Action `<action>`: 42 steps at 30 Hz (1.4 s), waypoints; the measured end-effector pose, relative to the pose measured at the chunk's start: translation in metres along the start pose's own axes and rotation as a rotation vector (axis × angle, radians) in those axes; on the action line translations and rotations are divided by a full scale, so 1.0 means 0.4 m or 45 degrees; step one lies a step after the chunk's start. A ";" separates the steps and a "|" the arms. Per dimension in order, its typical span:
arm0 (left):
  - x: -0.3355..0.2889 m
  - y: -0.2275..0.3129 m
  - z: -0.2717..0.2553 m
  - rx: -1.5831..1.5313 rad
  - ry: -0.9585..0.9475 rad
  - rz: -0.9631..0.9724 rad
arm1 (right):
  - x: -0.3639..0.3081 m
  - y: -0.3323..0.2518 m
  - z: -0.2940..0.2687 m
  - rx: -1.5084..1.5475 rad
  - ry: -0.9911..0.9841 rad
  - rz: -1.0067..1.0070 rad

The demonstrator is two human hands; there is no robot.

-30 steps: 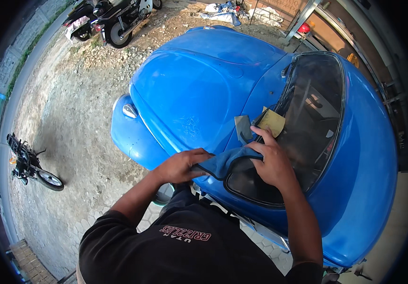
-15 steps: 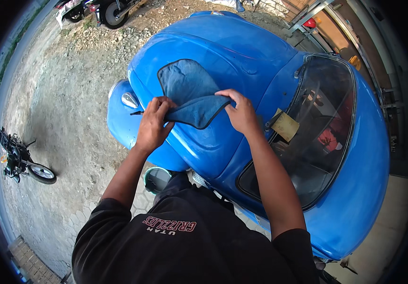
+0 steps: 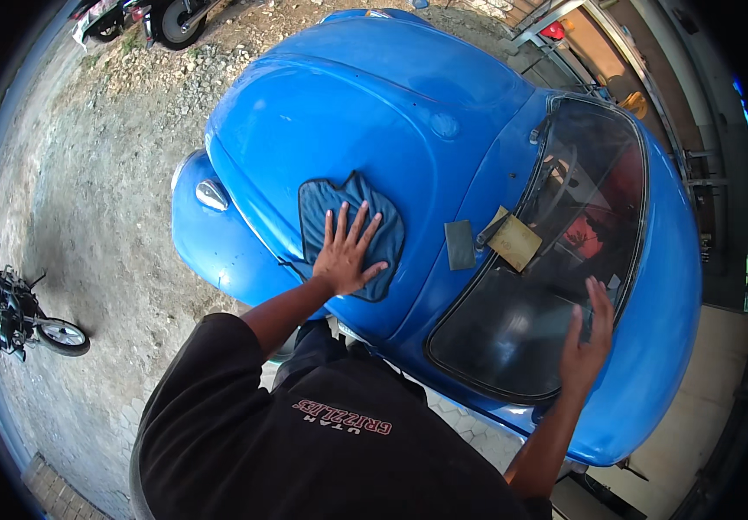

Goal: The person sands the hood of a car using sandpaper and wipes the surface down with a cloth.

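A blue microfibre cloth point(image 3: 312, 208) with a dark edge lies on the front hood of a blue, rounded car point(image 3: 339, 113). Pressed flat on the cloth, my left hand point(image 3: 350, 256) has its fingers spread. My right hand point(image 3: 589, 342) is open near the lower part of the windshield point(image 3: 495, 338), holding nothing; whether it touches the car I cannot tell. Between the hands, a dark grey flat rectangle point(image 3: 459, 244) rests on the hood by the windshield's base. Beside it a yellowish flat piece point(image 3: 517, 243) lies against the glass.
A chrome-topped headlight fender point(image 3: 192, 217) bulges at the car's left. A motorcycle point(image 3: 32, 312) stands on the dirt ground at far left, with other motorcycles point(image 3: 179, 22) at the back. A building side with shelving point(image 3: 625, 65) runs along the right. Paving lies near my feet.
The cloth, earlier folded and held up in both hands, now lies spread on the hood under my left palm. My right hand has let go and moved right over the windshield.
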State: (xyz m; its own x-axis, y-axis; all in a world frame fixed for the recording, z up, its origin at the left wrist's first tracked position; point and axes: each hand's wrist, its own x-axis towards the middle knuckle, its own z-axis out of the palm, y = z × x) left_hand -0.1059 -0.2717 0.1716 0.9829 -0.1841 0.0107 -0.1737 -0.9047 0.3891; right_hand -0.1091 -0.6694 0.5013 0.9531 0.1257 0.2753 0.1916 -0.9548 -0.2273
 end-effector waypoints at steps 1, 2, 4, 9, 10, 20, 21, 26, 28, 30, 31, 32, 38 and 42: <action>-0.033 0.031 0.047 -0.052 -0.019 0.046 | -0.012 0.035 -0.042 -0.068 0.050 0.091; -0.074 0.081 0.062 -0.051 -0.091 0.130 | -0.027 0.059 -0.078 -0.187 0.047 0.126; -0.168 0.130 0.089 -0.152 -0.220 0.347 | -0.068 0.076 -0.098 -0.290 0.050 0.151; -0.078 0.039 0.052 -0.195 -0.302 0.285 | -0.110 0.086 -0.081 -0.717 -0.144 0.089; -0.025 0.001 0.028 -0.098 -0.218 0.181 | -0.106 0.088 -0.082 -0.705 -0.148 0.080; 0.669 -0.368 -0.083 0.044 0.187 -0.349 | 0.257 -0.181 0.245 0.071 -0.401 -0.245; 0.711 -0.420 -0.089 0.040 0.198 -0.426 | 0.326 -0.228 0.362 0.187 -0.525 -0.356; 0.876 -0.556 -0.112 -0.082 0.152 -0.731 | 0.556 -0.207 0.915 -0.011 -0.529 -0.665; 0.861 -0.637 -0.110 -0.118 0.182 -0.821 | 0.623 -0.159 0.998 -0.257 -0.454 -0.687; 0.769 -0.786 -0.092 -0.144 0.206 -0.993 | 0.630 -0.173 1.031 -0.268 -0.428 -0.702; 0.703 -0.874 -0.080 -0.173 0.209 -1.095 | 0.626 -0.179 1.039 -0.296 -0.393 -0.697; 0.621 -0.975 -0.072 -0.206 0.226 -1.194 | 0.626 -0.192 1.044 -0.279 -0.388 -0.696; 0.433 -1.012 -0.030 -0.203 0.215 -1.504 | 0.638 -0.223 1.020 -0.258 -0.434 -0.665; 0.523 -0.602 -0.101 -0.004 0.165 -0.509 | 0.629 -0.205 1.008 -0.256 -0.495 -0.625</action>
State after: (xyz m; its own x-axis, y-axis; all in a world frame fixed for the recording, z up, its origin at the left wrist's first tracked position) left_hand 0.1440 -0.0767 0.1174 0.9726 0.2311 -0.0260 0.2228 -0.8938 0.3891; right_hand 0.2094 -0.4509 0.2125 0.7885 0.6117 -0.0635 0.6141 -0.7887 0.0282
